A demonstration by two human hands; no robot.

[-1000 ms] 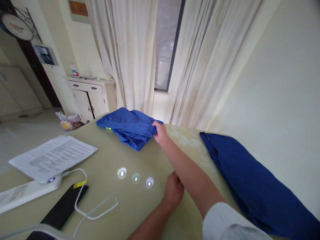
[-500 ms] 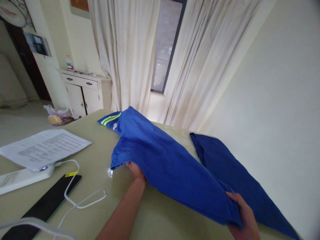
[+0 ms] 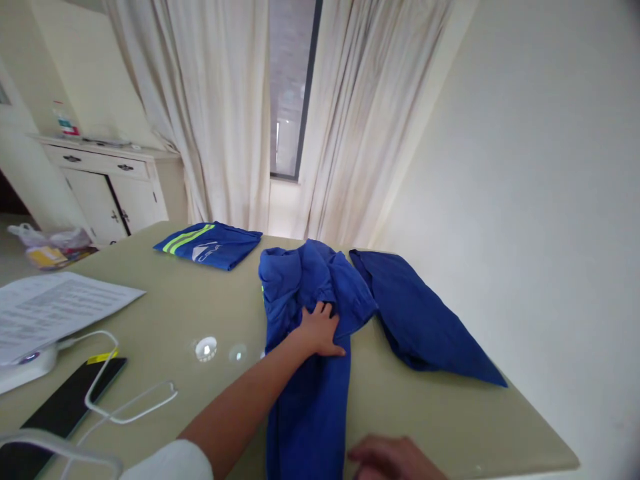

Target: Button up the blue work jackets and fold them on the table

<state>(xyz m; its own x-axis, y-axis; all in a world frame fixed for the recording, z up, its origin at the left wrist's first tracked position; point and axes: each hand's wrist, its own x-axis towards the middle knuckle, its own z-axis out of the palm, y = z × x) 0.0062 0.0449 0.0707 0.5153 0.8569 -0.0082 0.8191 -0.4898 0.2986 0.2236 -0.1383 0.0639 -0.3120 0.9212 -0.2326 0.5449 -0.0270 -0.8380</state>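
Note:
A bright blue garment (image 3: pixel 310 373) lies stretched toward me on the beige table (image 3: pixel 210 303), bunched up at its far end. My left hand (image 3: pixel 320 328) rests on its middle with the fingers spread flat on the cloth. My right hand (image 3: pixel 395 460) shows at the bottom edge beside the garment's near end, blurred, fingers unclear. A folded blue garment with yellow-green stripes (image 3: pixel 210 243) sits at the table's far side. A darker blue garment (image 3: pixel 420 313) lies to the right of the stretched one.
Printed papers (image 3: pixel 50 307), a black phone (image 3: pixel 65 407) and a white cable (image 3: pixel 125 403) lie on the table's left part. A white cabinet (image 3: pixel 100 180) and a plastic bag (image 3: pixel 50 239) stand beyond it. Curtains (image 3: pixel 215 113) hang behind; a wall runs close along the right.
The bright blue garment was pulled off the folded pile and laid down lengthwise. My left hand moved onto its middle, my right hand dropped to its near end. The striped garment is now uncovered.

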